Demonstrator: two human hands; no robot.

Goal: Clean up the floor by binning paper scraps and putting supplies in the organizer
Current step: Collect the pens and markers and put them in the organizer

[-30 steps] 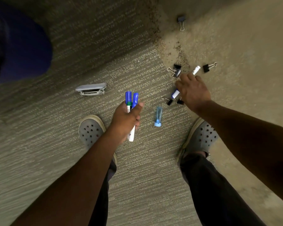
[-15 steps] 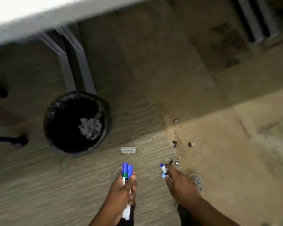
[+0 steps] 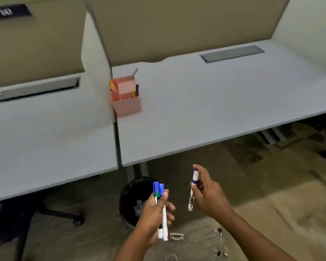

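Left hand [image 3: 155, 210] grips 2 markers [image 3: 160, 208]; right hand [image 3: 208, 194] holds 1 marker [image 3: 195, 177].

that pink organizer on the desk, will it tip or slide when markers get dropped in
The pink organizer looks like thin, light plastic, so a firm push would probably slide it on the smooth desk. Its tall back compartments could make it tip if markers strike high on the rim. Its wide front base and the few pens inside likely steady it some.

Organizer [image 3: 126, 95] on desk [image 3: 215, 110]; bin [image 3: 132, 200] seemingly below.
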